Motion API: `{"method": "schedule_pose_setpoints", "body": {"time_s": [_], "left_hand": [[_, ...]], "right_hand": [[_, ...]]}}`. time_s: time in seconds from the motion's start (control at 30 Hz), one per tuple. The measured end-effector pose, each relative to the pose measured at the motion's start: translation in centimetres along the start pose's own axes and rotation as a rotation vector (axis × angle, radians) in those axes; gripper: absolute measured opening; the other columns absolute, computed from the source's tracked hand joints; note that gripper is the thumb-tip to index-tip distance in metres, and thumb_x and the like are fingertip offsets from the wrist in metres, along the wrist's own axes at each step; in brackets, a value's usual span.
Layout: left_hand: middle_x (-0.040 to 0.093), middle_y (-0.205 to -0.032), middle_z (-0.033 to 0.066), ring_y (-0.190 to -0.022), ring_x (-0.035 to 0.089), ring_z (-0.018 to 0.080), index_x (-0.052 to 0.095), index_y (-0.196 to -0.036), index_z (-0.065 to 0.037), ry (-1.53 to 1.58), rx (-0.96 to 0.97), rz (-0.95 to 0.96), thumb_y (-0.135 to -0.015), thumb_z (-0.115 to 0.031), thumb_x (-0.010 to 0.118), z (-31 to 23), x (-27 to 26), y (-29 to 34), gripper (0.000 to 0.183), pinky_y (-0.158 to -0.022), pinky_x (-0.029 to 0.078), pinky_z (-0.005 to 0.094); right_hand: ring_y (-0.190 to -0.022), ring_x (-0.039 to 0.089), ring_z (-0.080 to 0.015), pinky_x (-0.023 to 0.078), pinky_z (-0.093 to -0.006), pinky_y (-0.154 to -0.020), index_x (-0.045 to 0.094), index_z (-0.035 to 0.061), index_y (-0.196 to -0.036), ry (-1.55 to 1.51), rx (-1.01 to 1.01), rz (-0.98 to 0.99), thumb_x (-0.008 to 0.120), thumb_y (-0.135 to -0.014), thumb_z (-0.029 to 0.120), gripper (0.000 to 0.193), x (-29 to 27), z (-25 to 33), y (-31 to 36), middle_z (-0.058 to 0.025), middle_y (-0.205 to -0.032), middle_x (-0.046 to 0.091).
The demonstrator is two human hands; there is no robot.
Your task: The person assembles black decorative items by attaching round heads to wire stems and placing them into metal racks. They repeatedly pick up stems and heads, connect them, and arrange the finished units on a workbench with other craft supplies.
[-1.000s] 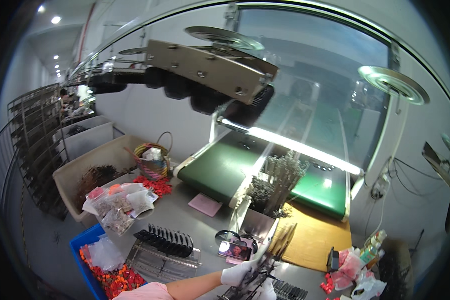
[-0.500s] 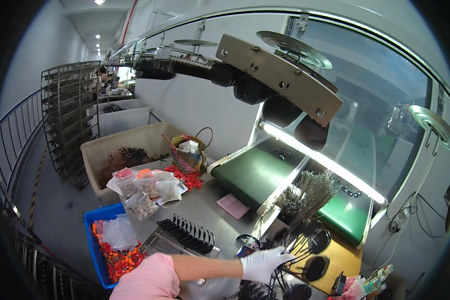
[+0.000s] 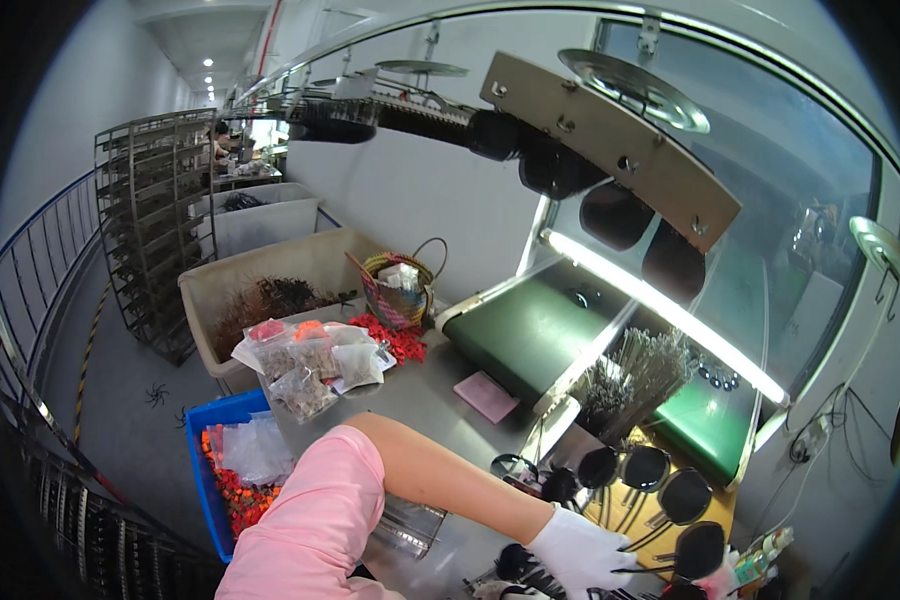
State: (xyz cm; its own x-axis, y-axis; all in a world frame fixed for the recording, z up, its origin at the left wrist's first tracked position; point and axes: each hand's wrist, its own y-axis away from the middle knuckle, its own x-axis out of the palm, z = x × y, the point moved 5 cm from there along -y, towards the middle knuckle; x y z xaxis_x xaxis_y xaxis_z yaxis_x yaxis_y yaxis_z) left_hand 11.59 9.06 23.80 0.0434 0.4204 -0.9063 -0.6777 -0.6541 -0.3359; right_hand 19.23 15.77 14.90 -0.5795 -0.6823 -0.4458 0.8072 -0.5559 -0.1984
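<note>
We reach our gloved left hand (image 3: 580,550) across the steel table (image 3: 420,400) to the black round-headed pieces on thin stems (image 3: 670,500), fingers closed on one stem. Our right hand is out of view. Risk: the stems lie crowded and overlapping, so lifting one may snag and drag its neighbours.

A person's left arm wears a short pink sleeve (image 3: 310,520) that ends above the elbow, leaving the forearm bare. The left hand (image 3: 580,552) is covered by a snug white glove reaching the wrist.
</note>
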Motion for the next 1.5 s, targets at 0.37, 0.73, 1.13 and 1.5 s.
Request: {"method": "schedule_pose_setpoints", "body": {"time_s": [0.37, 0.73, 1.13, 1.5], "left_hand": [[0.059, -0.102, 0.0184, -0.087, 0.065, 0.0361, 0.063, -0.123, -0.020, 0.164, -0.526, -0.056, -0.088, -0.029, 0.070, 3.1, -3.1, 5.5, 0.037, -0.076, 0.055, 0.0412], [0.064, -0.113, 0.0184, -0.106, 0.060, 0.0382, 0.063, -0.125, -0.008, 0.231, -0.653, -0.286, -0.075, -0.008, 0.078, 5.2, -4.7, 7.9, 0.052, -0.091, 0.050, 0.0456], [0.058, -0.112, 0.0199, -0.105, 0.056, 0.0379, 0.060, -0.109, -0.001, 0.346, -1.037, -0.416, -0.070, -0.017, 0.086, 6.1, -3.2, 9.1, 0.050, -0.091, 0.051, 0.0428], [0.057, -0.111, 0.0165, -0.104, 0.059, 0.0286, 0.054, -0.122, -0.006, 0.416, -1.095, -0.373, -0.063, -0.005, 0.080, 7.3, 0.5, 8.3, 0.064, -0.090, 0.052, 0.0392]], "right_hand": [[-0.102, 0.069, -0.0235, 0.057, -0.0359, -0.085, 0.055, -0.0058, -0.136, -0.875, 0.427, 0.875, 0.067, -0.094, 0.013, 0.047, 6.0, -3.2, 4.1, -0.0149, -0.120, 0.071], [-0.098, 0.070, -0.0211, 0.060, -0.0310, -0.082, 0.042, -0.0004, -0.149, -0.993, 0.656, 0.728, 0.069, -0.097, 0.024, 0.063, 6.0, -4.0, 3.1, -0.0120, -0.114, 0.069], [-0.097, 0.071, -0.0249, 0.059, -0.0360, -0.081, 0.050, 0.0072, -0.139, -0.626, 0.353, 0.423, 0.082, -0.086, 0.027, 0.065, 7.2, -5.8, 1.8, -0.0154, -0.117, 0.066], [-0.095, 0.071, -0.0275, 0.058, -0.0343, -0.080, 0.060, 0.0052, -0.128, -0.099, 0.021, 0.189, 0.081, -0.084, 0.025, 0.053, 6.7, -5.8, 0.8, -0.0144, -0.118, 0.066]]}}
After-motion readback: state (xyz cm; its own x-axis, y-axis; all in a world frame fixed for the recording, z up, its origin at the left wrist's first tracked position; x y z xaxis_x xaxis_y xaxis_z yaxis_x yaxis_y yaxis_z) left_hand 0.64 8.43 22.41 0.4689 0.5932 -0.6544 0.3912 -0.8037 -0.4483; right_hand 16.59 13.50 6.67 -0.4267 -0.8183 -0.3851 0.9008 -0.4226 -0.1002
